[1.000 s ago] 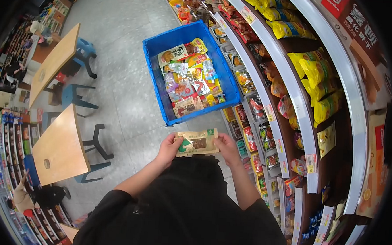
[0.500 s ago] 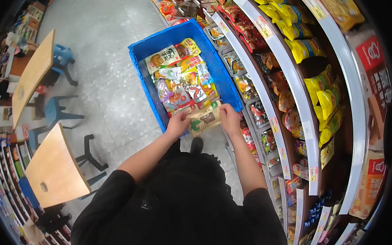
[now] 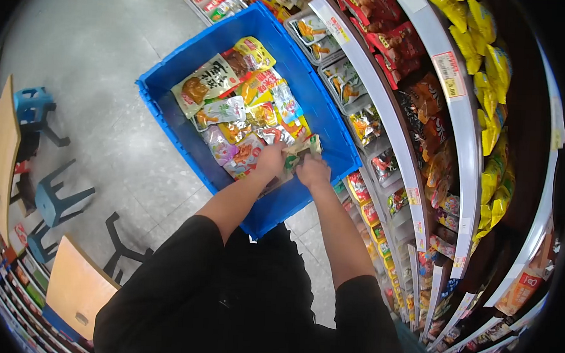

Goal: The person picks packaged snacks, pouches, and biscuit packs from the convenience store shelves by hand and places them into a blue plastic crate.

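Right, both hands are down inside the blue tub (image 3: pixel 284 205), and it's the tan packet (image 3: pixel 290 161) between them, over the tub's near end and beside the other snack packs. The left hand (image 3: pixel 271 160) has its fingers drawn in on one side of the packet, the right hand (image 3: pixel 314 171) is closed in on the other, knuckles up, though the fingertips are partly hidden. A look across the load: a cream packet (image 3: pixel 197 89) lies tilted toward the left wall, a yellow pouch (image 3: pixel 258 52) sits at the far end, a pale blue pouch (image 3: pixel 287 103) lies nearer the right wall, and a purple pouch (image 3: pixel 217 146) is off to the left of the hands. Over on the right, the shelves curve past, red bags (image 3: pixel 401 45) on one level and bright yellow bags (image 3: pixel 497 69) farther right, price labels along the edges. Out left, on the grey floor (image 3: pixel 114 97), a blue stool (image 3: pixel 56 200) stands near a wooden table (image 3: pixel 75 284).
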`<state>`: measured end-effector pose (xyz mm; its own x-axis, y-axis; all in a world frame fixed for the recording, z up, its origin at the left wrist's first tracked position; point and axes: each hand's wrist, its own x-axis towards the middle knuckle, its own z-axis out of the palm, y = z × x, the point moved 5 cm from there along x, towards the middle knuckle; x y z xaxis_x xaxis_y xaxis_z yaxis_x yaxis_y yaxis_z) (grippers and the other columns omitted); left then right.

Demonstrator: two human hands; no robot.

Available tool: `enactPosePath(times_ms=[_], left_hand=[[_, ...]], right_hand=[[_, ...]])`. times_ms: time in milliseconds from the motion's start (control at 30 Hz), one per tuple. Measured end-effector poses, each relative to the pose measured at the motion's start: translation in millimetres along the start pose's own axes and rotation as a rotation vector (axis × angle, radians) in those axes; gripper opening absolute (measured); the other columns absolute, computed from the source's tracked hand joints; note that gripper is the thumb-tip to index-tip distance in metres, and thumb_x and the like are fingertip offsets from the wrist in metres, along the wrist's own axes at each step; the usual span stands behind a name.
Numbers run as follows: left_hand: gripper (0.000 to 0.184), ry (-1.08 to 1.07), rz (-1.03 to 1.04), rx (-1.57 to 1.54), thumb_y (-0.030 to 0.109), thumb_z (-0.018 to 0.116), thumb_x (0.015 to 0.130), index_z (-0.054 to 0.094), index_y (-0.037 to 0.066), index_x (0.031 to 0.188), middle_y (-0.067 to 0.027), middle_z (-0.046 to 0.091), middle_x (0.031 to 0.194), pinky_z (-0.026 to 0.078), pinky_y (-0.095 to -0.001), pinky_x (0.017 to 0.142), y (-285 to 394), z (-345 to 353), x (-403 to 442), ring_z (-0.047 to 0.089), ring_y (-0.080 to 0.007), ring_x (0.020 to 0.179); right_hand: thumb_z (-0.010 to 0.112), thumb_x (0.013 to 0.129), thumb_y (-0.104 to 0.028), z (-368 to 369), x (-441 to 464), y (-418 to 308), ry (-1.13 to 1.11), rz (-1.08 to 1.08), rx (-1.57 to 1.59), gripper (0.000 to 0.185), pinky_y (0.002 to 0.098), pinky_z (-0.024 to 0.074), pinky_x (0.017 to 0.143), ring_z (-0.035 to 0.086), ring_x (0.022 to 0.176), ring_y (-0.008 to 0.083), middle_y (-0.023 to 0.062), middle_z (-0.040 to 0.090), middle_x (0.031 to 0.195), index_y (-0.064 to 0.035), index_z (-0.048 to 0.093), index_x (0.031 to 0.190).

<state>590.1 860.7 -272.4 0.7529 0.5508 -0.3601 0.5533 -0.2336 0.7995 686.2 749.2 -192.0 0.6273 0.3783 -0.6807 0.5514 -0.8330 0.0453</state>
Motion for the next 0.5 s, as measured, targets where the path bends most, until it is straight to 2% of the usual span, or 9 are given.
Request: enactPosePath(times_ms=[33,67,133,167,233,300,333,400,500], left_hand=[[0.017,-0.002,0.047,0.036,0.015,0.058,0.087,0.069,0.009,0.099,-0.0201,0.069,0.092,0.053,-0.0491,0.079,3,2,8,0.066,-0.0394,0.092],[0.018,0.000,0.098,0.072,0.013,0.057,0.086,0.069,0.009,0.099,-0.0203,0.069,0.090,0.053,-0.0489,0.079,10,0,15,0.066,-0.0394,0.091],[0.017,-0.135,0.028,0.127,0.011,0.057,0.085,0.069,0.008,0.097,-0.0214,0.069,0.098,0.054,-0.0485,0.080,21,-6,23,0.067,-0.0388,0.092],[0.018,-0.249,-0.007,0.277,0.012,0.059,0.085,0.069,0.008,0.099,-0.0205,0.068,0.100,0.054,-0.0491,0.079,21,-2,25,0.067,-0.0385,0.091],[0.019,-0.376,-0.029,0.437,0.012,0.060,0.084,0.068,0.008,0.101,-0.0196,0.068,0.102,0.054,-0.0498,0.079,25,-2,24,0.068,-0.0382,0.091],[0.022,-0.243,0.053,0.470,0.014,0.060,0.086,0.065,0.011,0.107,-0.0163,0.065,0.109,0.055,-0.0490,0.079,35,-7,19,0.068,-0.0365,0.093],[0.022,-0.257,0.063,0.477,0.014,0.060,0.086,0.065,0.011,0.107,-0.0163,0.065,0.109,0.055,-0.0490,0.079,36,-9,17,0.068,-0.0365,0.093],[0.022,-0.386,0.257,0.496,0.016,0.058,0.088,0.059,0.009,0.109,-0.0152,0.062,0.107,0.058,-0.0431,0.078,37,-3,14,0.069,-0.0332,0.093],[0.023,-0.392,0.322,0.513,0.018,0.060,0.087,0.060,0.011,0.110,-0.0147,0.062,0.109,0.058,-0.0432,0.077,18,7,17,0.069,-0.0329,0.093]], right_hand=[[0.064,0.086,-0.037,6,2,-5,-0.037,-0.013,0.024,0.061,0.0495,0.0433,0.105,0.052,0.126,0.0390,0.0189,0.044,0.147,-0.0125,0.048,0.140],[0.064,0.086,-0.037,12,4,-8,-0.052,0.007,0.031,0.061,0.0495,0.0433,0.105,0.052,0.126,0.0390,0.0189,0.044,0.147,-0.0125,0.048,0.140],[0.065,0.087,-0.037,23,5,-15,-0.046,-0.012,0.065,0.069,0.0494,0.0424,0.106,0.050,0.129,0.0389,0.0188,0.033,0.155,-0.0142,0.041,0.147],[0.066,0.088,-0.037,26,6,-17,-0.100,0.022,0.085,0.070,0.0483,0.0403,0.109,0.044,0.136,0.0377,0.0178,0.023,0.161,-0.0152,0.038,0.148],[0.066,0.089,-0.036,27,4,-21,-0.102,0.038,0.106,0.070,0.0479,0.0387,0.110,0.040,0.139,0.0370,0.0178,0.021,0.161,-0.0158,0.037,0.149],[0.065,0.089,-0.036,23,3,-23,-0.096,0.051,0.126,0.070,0.0475,0.0371,0.111,0.036,0.142,0.0363,0.0178,0.020,0.162,-0.0163,0.037,0.150],[0.064,0.091,-0.036,22,2,-24,-0.109,0.052,0.148,0.069,0.0475,0.0358,0.112,0.033,0.144,0.0358,0.0179,0.018,0.162,-0.0169,0.035,0.151],[0.062,0.092,-0.035,29,7,-22,-0.120,0.065,0.183,0.069,0.0476,0.0344,0.113,0.031,0.145,0.0352,0.0181,0.017,0.163,-0.0174,0.034,0.152],[0.062,0.091,-0.036,33,13,-25,-0.071,0.069,0.198,0.070,0.0484,0.0337,0.113,0.030,0.146,0.0354,0.0185,0.016,0.163,-0.0186,0.033,0.152]])
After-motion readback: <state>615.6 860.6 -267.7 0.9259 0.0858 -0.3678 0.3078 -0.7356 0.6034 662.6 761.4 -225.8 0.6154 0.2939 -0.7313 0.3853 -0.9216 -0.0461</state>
